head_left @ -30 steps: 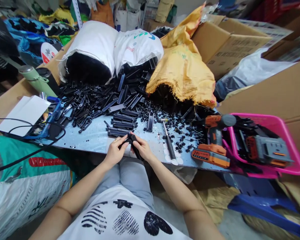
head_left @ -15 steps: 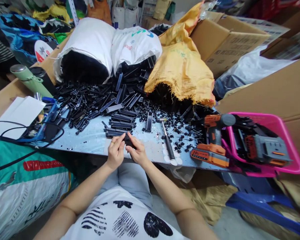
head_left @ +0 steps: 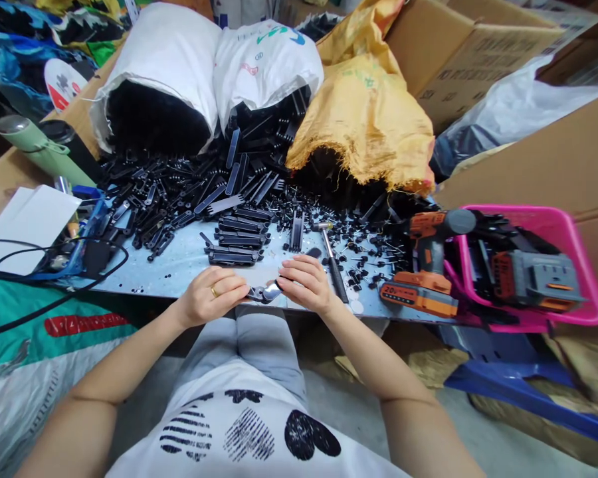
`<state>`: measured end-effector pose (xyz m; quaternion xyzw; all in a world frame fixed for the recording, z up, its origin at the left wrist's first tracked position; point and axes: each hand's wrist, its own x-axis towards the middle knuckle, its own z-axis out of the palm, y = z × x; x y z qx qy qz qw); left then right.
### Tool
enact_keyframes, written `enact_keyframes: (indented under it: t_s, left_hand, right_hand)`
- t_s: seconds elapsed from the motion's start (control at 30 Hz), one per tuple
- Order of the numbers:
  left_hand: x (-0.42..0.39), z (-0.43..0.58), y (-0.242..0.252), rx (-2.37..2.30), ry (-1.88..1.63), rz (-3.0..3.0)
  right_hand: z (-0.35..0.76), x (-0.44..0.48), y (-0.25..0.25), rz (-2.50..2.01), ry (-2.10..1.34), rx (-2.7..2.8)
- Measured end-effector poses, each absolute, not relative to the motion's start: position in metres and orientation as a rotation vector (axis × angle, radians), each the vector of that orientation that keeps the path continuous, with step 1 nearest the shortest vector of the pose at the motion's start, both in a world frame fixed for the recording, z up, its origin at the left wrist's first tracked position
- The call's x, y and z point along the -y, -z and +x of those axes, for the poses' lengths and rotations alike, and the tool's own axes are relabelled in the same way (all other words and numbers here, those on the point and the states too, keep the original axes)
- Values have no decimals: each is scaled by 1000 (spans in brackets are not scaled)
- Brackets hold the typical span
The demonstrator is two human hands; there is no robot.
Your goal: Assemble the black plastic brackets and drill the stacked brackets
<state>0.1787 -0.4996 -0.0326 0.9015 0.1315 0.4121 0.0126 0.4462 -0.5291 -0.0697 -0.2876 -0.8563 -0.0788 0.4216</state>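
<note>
My left hand [head_left: 212,295], with a ring on one finger, is curled round one end of a small black and shiny part [head_left: 262,293] at the near edge of the metal work plate [head_left: 189,259]. My right hand [head_left: 303,282] pinches the other end of the same part, fingers bent over it. A neat stack of black plastic strips [head_left: 239,239] lies just beyond my hands. A small hammer [head_left: 331,262] rests right beside my right hand. Loose black pins [head_left: 369,259] are scattered past it.
White sacks [head_left: 179,60] and a yellow sack [head_left: 369,113] spill black parts at the back. An orange cordless drill [head_left: 423,272] and a pink basket [head_left: 573,265] with a battery stand right. A green bottle [head_left: 40,149], white paper [head_left: 24,222] and black cable [head_left: 54,265] lie left.
My hands have lowered to the plate's near edge and spread apart along the part, which now lies crosswise between them. The camera has tipped down and closer.
</note>
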Motion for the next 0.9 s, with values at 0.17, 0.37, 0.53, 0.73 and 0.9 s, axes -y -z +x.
enact_keyframes:
  t_s: [0.17, 0.37, 0.53, 0.73, 0.9]
  left_hand:
    - [502, 180, 28, -396, -1205, 2851]
    - [507, 182, 33, -345, -1350, 2886]
    - [508, 183, 39, -303, -1361, 2914]
    - [509, 182, 36, -481, -1179, 2710]
    - [517, 189, 31, -503, -1015, 2351]
  right_hand:
    - [450, 533, 70, -795, 245, 2234]
    - [448, 535, 60, -757, 58, 2235]
    - [445, 534, 61, -765, 137, 2184]
    - [439, 536, 62, -719, -29, 2157]
    - [425, 541, 63, -663, -96, 2118]
